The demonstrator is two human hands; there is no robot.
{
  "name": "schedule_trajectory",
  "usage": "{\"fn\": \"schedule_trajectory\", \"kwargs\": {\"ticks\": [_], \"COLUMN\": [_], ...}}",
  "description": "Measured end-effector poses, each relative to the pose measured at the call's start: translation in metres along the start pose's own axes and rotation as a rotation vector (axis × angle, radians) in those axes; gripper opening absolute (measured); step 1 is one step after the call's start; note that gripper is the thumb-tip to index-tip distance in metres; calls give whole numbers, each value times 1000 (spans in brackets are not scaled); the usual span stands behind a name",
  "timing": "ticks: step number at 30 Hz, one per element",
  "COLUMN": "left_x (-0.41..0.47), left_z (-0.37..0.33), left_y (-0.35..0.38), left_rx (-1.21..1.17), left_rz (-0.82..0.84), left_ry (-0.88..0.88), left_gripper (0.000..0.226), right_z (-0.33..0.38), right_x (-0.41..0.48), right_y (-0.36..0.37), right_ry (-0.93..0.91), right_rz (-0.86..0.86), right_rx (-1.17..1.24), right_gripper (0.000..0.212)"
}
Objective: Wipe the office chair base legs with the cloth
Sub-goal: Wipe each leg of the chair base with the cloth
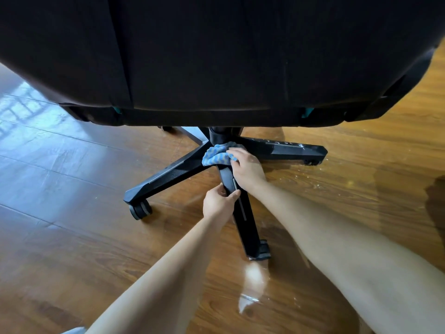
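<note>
Wooden floor (72,237), right hand (248,168) fingers closed on blue cloth (216,155) at chair hub, left hand (219,203) pinching near leg (243,213)

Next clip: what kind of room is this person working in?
Probably a home office or a study, though little of the room shows. A black office chair on a five-legged castor base stands on a glossy wood-plank floor, which reflects window light at left.

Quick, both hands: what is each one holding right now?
Left hand: closed around the near chair leg.
Right hand: pressing the blue cloth onto the base by the hub.
</note>
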State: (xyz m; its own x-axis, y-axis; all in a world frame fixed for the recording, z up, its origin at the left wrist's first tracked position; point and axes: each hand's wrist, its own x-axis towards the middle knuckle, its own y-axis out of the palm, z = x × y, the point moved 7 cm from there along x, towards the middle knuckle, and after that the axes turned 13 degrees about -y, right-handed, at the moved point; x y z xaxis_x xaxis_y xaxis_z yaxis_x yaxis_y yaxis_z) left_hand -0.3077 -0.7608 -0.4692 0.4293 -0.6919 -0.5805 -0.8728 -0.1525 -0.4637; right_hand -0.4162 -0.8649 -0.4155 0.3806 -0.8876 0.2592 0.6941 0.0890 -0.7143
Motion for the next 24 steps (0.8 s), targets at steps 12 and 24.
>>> {"fn": "schedule_trajectory", "kwargs": {"ticks": [12, 24], "left_x": [17, 20], "left_z": [13, 14], "left_y": [7, 10], "left_rx": [-188, -183], "left_rz": [26, 49], "left_ry": [-82, -139], "left_gripper": [80, 64], "right_z": [-29, -50], "right_x": [-96, -32], "right_y": [8, 11], "right_ry": [444, 586], "right_rz": [-143, -33], "right_rx": [240, 397], "right_gripper": [31, 56]}}
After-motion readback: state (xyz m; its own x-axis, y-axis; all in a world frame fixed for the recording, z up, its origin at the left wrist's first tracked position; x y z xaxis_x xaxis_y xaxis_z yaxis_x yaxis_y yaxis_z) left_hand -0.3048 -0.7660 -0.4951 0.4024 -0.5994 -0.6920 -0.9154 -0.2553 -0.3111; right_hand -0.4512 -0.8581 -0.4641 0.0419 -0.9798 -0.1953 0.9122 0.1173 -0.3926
